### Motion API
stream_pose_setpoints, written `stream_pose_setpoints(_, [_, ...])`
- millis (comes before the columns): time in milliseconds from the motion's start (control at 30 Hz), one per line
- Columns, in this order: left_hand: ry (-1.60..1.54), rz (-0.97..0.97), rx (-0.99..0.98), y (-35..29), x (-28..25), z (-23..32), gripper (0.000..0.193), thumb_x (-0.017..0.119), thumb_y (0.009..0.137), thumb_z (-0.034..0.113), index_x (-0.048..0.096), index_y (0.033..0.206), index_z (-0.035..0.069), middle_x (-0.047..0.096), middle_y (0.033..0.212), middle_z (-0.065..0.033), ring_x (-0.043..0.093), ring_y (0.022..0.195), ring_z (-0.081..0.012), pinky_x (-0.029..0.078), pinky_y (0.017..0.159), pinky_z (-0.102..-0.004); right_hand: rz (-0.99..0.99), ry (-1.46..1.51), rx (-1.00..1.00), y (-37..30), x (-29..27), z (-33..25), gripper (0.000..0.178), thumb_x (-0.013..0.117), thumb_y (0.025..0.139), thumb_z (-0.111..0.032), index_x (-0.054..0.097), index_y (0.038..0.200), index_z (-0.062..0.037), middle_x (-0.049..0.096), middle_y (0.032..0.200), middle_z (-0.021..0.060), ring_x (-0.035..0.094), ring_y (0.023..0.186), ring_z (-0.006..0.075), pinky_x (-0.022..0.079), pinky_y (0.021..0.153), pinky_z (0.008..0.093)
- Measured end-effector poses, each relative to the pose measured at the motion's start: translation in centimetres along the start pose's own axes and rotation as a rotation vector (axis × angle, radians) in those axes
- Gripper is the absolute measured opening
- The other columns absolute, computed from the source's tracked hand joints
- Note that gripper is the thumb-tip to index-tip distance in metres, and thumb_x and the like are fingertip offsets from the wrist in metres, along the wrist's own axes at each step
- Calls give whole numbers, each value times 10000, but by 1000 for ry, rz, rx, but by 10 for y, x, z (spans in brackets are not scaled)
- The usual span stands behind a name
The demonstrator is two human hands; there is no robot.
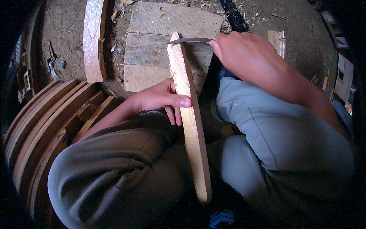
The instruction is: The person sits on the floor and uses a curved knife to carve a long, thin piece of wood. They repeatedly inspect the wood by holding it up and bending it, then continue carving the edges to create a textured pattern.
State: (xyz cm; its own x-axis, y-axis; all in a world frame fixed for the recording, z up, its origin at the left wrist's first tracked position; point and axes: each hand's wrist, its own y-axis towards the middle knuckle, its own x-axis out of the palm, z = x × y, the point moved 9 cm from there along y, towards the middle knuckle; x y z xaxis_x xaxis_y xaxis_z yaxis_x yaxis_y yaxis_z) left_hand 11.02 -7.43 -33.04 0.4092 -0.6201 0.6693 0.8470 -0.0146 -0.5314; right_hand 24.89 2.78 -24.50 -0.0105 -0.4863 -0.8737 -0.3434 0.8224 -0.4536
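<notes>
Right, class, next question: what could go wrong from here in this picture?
The curved dark metal blade in the right hand might slip down the long pale wooden stick toward the bare left hand gripping it. Raised slivers along the stick's upper left edge could prick that hand.

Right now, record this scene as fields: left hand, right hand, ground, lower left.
Left hand: grips a long pale wooden stick with a pointed far end
Right hand: holds a thin curved dark metal blade across the stick near that end
Ground: flat grey-brown wooden boards on brown earth
Lower left: several curved brown wooden planks, side by side
</notes>
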Motion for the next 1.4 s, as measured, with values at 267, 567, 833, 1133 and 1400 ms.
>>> stream_pose_setpoints(267, [-16, 3, -22, -4, 2, 2, 451, 662, 868, 368, 620, 1008, -58, 682, 874, -177, 686, 646, -234, 580, 523, -319, -49, -39, -84, -5, 0, -4, 345, 432, 968, -264, 637, 849, -14, 658, 778, 208, 654, 739, 378, 530, 679, 470])
stream_pose_setpoints(567, [-6, 8, -14, -2, 3, 3, 430, 656, 874, 363, 611, 1007, -44, 681, 873, -172, 684, 642, -235, 577, 515, -317, -126, -144, 70, -2, 15, -3, 314, 426, 976, -260, 607, 905, -14, 667, 768, 191, 672, 733, 357, 544, 648, 454])
stream_pose_setpoints(833, [-15, 37, -33, -2, 2, 1, 476, 678, 846, 356, 539, 1087, -30, 674, 893, -172, 684, 647, -253, 582, 508, -339, -62, -104, 142, 0, 22, -3, 310, 414, 984, -274, 570, 929, -12, 662, 740, 197, 678, 718, 354, 548, 618, 446])
stream_pose_setpoints(1133, [-20, 20, -8, 0, 1, 0, 449, 667, 866, 346, 599, 1019, -71, 678, 873, -184, 687, 649, -251, 586, 531, -339, 148, -76, 45, 20, 23, 5, 308, 446, 968, -269, 597, 870, -19, 658, 715, 191, 674, 683, 360, 545, 600, 469])
stream_pose_setpoints(1400, [-16, -20, -30, -2, 3, 3, 455, 672, 861, 360, 613, 1009, -66, 679, 878, -177, 689, 655, -240, 580, 530, -325, 37, -86, -34, 0, -1, 2, 357, 452, 965, -300, 626, 828, -20, 648, 719, 202, 653, 680, 374, 520, 635, 485])
